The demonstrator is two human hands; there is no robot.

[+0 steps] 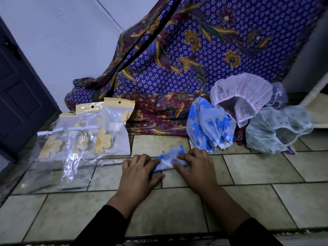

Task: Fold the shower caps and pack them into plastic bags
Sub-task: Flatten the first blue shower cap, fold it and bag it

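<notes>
Head view: translucent white plastic shower cap (169, 158) with blue flower print, folded small, lying on beige tiled floor (257, 172). Gripped at left end by left hand (140, 172), pinched at right end by right hand (194, 166).

Tiled floor (248, 201), white wall (62, 41), dark door (19, 96)

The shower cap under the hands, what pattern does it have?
The folded shower cap is translucent white with blue flowers; the head view shows it.

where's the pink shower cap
In the head view, the pink shower cap sits far right, against the batik cloth, behind the unfolded blue-flowered cap and green cap.
</notes>
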